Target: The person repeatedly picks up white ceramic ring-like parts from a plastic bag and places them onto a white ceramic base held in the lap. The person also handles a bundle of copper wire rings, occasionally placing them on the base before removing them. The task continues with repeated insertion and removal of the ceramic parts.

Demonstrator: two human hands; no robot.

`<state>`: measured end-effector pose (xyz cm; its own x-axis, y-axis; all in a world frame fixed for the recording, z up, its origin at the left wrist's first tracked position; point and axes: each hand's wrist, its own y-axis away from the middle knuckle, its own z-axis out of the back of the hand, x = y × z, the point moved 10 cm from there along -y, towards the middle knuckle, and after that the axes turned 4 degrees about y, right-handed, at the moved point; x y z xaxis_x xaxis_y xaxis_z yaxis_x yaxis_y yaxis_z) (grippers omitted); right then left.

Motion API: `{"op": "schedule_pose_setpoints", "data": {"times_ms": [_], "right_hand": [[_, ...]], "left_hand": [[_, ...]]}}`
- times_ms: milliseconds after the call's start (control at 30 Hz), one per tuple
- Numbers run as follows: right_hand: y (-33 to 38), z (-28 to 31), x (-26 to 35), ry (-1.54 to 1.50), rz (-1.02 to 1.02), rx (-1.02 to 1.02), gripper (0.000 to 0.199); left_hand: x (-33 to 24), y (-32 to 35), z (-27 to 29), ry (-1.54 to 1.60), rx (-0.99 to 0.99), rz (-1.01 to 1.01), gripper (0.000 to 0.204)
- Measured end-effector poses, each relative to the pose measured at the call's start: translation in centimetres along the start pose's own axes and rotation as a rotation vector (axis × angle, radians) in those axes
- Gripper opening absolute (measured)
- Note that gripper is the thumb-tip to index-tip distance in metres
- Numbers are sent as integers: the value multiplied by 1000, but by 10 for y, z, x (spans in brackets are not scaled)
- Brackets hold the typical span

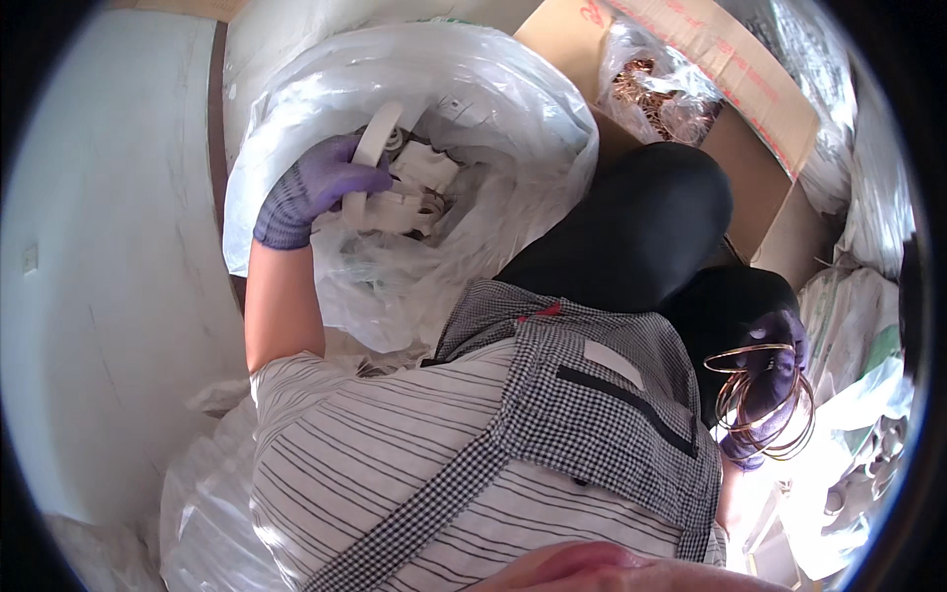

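My left hand [333, 180] grips a white band [377, 135] inside the plastic bag [538, 94], toward its left edge.
Pale parts [422, 170] beneath are hard to make out; my right hand [781, 380] clasps metal hoops [725, 407]. A cardboard box [760, 187] holds coppery coils [646, 96], partly hidden.

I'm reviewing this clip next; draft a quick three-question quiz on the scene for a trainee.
1. Which hand holds the thin metal rings?
2. True or false: the strip in the left hand is black.
3. Fill in the gap: in the box, the coppery strands lie in clear ____.

Key:
1. The right hand.
2. False: it is pale.
3. Plastic.
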<state>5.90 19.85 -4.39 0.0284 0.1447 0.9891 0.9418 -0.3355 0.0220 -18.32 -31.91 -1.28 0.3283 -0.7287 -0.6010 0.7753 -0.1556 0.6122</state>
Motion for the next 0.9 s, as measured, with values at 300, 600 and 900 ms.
{"op": "schedule_pose_setpoints", "data": {"times_ms": [300,600,900], "right_hand": [[13,11,55,-33,298,-184,60],[49,31,26,678,22,-467,34],[55,30,32,347,-189,-634,39]], "left_hand": [[-235,105,-210,640,605,-1438,21],[-208,133,-360,77,833,-1540,29],[-214,152,-392,-266,1247,-1550,27]]}}
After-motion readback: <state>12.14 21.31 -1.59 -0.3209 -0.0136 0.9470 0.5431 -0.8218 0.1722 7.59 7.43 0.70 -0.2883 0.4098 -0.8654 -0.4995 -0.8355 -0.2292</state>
